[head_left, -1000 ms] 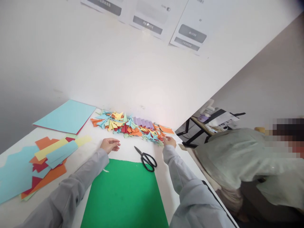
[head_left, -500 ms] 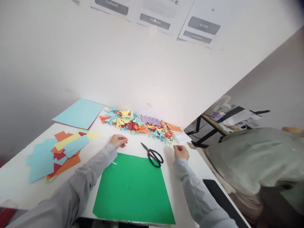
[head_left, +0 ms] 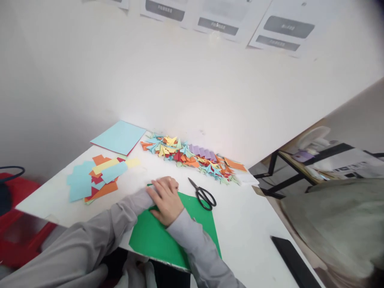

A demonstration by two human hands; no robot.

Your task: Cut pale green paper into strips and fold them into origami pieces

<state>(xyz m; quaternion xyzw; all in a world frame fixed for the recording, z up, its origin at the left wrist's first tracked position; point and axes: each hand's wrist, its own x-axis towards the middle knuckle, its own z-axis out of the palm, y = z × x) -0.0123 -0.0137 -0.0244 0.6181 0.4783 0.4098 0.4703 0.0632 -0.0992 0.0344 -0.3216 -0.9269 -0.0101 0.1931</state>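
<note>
Right hand [head_left: 168,203] is lying across the left wrist and cuff, its fingers extended and slightly spread, its thumb standing apart from them. Whether it is also gripping the cuff, I cannot tell. Left hand [head_left: 171,183] is sitting partly beneath it, its fingers pointing away from the wearer; their full state is being hidden, so spread or pinching cannot be told.

Both hands are hovering over or resting at the far left part of the green sheet [head_left: 160,238]; contact cannot be confirmed. The sheet is lying flat on the white surface [head_left: 246,228], at its near edge, and the forearms are covering part of it. Black-handled scissors [head_left: 205,199] are lying to the right of the hands, their handles overlapping the sheet and their tip pointing away to the left.

Beyond the hands, a band of folded coloured papers [head_left: 183,159] is running along the wall, with purple folded pieces [head_left: 202,152] at its back and orange paper [head_left: 235,165] at its right end. To the left, overlapping paper cuttings [head_left: 109,172] are lying loose, and behind them a light blue sheet [head_left: 120,136] is resting over a red layer. A black flat object [head_left: 292,260] is occupying the right edge. 1 person [head_left: 339,224] in grey-green clothing is appearing farther right.
</note>
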